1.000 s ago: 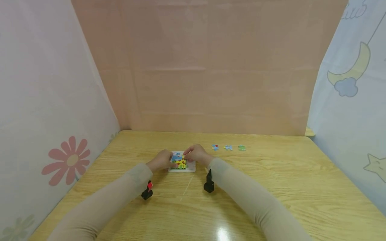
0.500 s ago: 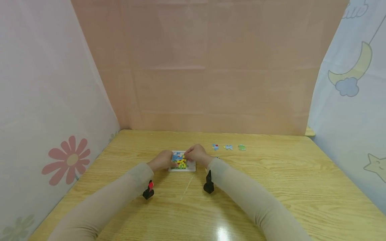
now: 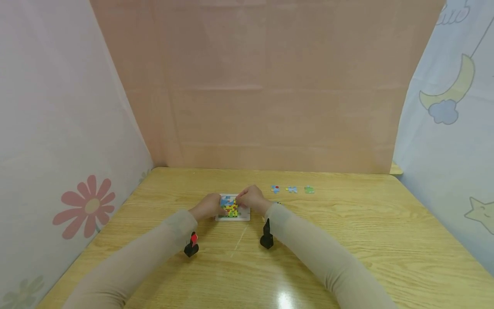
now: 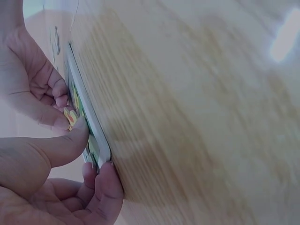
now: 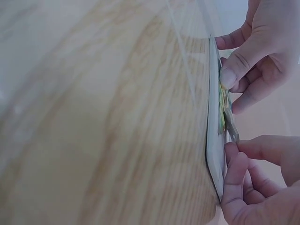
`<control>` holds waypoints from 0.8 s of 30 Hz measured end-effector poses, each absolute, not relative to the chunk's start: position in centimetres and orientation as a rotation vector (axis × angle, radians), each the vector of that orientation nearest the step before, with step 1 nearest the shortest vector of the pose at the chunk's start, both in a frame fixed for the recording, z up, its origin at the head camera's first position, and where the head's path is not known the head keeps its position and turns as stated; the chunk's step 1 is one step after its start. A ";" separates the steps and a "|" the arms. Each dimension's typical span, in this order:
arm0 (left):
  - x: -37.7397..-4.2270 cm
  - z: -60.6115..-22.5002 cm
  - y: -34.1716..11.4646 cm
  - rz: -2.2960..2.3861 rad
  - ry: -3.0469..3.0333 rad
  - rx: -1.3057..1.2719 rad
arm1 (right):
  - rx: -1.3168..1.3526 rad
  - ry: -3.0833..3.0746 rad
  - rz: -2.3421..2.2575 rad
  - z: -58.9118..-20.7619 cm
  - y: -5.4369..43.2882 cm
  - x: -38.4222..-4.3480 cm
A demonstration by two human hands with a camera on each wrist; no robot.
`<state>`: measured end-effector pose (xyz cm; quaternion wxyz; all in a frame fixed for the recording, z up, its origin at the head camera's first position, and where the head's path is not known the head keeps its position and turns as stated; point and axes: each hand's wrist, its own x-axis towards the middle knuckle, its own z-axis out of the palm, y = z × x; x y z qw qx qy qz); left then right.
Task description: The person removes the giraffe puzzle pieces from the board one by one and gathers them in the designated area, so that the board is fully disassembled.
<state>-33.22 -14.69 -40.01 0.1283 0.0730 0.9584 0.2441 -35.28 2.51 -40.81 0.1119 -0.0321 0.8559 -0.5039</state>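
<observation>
A small jigsaw board (image 3: 242, 219) with a white rim lies on the table, its picture showing yellow, blue and green pieces. At its left side, my left hand (image 3: 206, 206) grips the edge. In the left wrist view, that hand's thumb (image 4: 70, 143) lies over the picture and its fingers curl at the rim's corner. My right hand (image 3: 252, 198) is over the board's right side and pinches a puzzle piece (image 5: 231, 125). The piece is tilted against the picture; its face shows yellow and red in the left wrist view. Both hands cover parts of the board.
Three loose puzzle pieces lie in a row behind the right hand: a blue one with a red dot (image 3: 275, 189), a light blue one (image 3: 292, 189) and a green one (image 3: 309, 189). A small dark-spotted bit (image 3: 278, 203) shows beside the right sleeve. A brown backdrop (image 3: 266, 107) stands behind the table.
My left hand has shifted slightly right. The right hand stays nearly in place with its piece at the board, while the visible picture beneath differs a little. The loose pieces have not moved.
</observation>
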 end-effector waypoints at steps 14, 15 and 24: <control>-32.7 -40.4 -14.5 0.748 2.861 0.396 | -0.090 2.507 -1.497 -41.0 2.4 -35.3; -32.8 -40.5 -14.6 0.759 2.846 0.399 | -0.086 2.504 -1.496 -41.0 2.4 -35.3; -33.1 -40.5 -15.2 0.723 2.782 0.394 | -0.027 2.446 -1.581 -40.6 2.3 -34.5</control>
